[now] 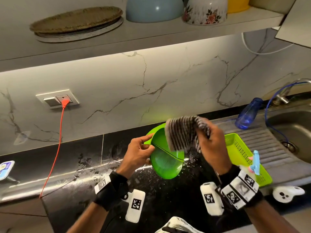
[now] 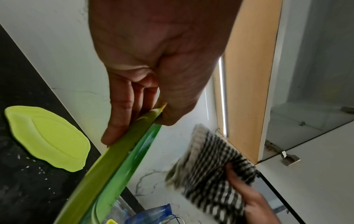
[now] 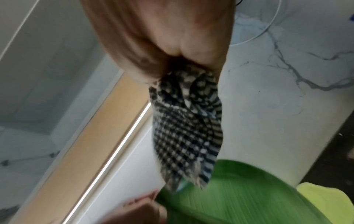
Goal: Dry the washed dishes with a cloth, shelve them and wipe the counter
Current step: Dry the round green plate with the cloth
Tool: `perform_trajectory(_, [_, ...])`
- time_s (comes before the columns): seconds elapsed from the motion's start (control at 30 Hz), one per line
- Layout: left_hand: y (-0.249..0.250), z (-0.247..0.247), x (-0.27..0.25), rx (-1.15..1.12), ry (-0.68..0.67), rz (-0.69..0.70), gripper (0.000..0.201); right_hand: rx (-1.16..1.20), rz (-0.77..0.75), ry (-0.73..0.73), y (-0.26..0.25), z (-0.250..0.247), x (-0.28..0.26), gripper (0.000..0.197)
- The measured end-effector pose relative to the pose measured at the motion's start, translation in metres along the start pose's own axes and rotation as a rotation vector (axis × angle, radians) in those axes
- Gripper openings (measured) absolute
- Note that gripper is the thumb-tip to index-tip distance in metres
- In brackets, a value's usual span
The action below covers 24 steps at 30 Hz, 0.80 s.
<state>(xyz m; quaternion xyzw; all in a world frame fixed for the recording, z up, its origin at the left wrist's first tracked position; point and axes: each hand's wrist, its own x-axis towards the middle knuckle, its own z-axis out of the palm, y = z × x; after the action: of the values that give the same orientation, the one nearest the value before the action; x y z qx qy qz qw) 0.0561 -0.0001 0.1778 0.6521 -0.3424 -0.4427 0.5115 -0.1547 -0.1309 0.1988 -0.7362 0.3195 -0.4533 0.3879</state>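
A green plastic plate point(image 1: 165, 163) is held tilted above the wet black counter point(image 1: 80, 158). My left hand point(image 1: 140, 151) pinches its left rim point(image 2: 122, 153), thumb on one face and fingers on the other. My right hand point(image 1: 212, 143) grips a black-and-white checked cloth point(image 1: 183, 132), which hangs over the plate's upper edge point(image 3: 187, 131). A second, lighter green plate point(image 2: 49, 137) lies flat on the counter by the wall, partly hidden behind the held one point(image 1: 155, 130). The right hand's fingers are hidden in the cloth.
A green plastic basket point(image 1: 244, 155) stands right of the hands on the steel drainboard point(image 1: 265, 142), with a sink point(image 1: 296, 128), tap and blue bottle point(image 1: 249, 113) beyond. An orange cable point(image 1: 55, 148) hangs from a wall socket. The shelf point(image 1: 151, 32) above holds bowls and a woven mat.
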Motion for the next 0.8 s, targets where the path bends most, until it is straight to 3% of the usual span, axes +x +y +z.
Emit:
perform_trajectory(0.1, [-0.002, 0.001, -0.002, 0.023, -0.012, 0.011, 0.053, -0.071, -0.145, 0.042, -0.015, 0.0, 0.011, 0.028])
perform_trajectory(0.2, [0.006, 0.004, -0.007, 0.036, -0.024, 0.046, 0.046, -0.146, -0.277, -0.268, -0.013, 0.024, -0.005, 0.048])
perform_trajectory(0.27, [0.014, 0.003, -0.011, 0.006, -0.025, 0.062, 0.034, -0.277, -0.307, -0.519, 0.006, 0.039, -0.018, 0.065])
perform_trajectory(0.3, [0.017, 0.002, -0.013, -0.012, -0.016, 0.06, 0.032, -0.322, -0.304, -0.575, 0.018, 0.043, -0.021, 0.068])
perform_trajectory(0.47, [0.021, -0.007, -0.019, -0.015, 0.062, 0.082, 0.055, -0.46, -0.193, -0.551, 0.058, 0.034, -0.016, 0.076])
perform_trajectory(0.63, [0.018, -0.01, -0.012, -0.114, 0.198, 0.125, 0.054, -0.62, -0.128, -0.538, 0.073, 0.019, -0.032, 0.082])
perform_trajectory(0.8, [0.009, 0.001, 0.0, -0.214, 0.258, 0.104, 0.051, -0.44, -0.008, -0.615, 0.046, 0.031, -0.065, 0.08])
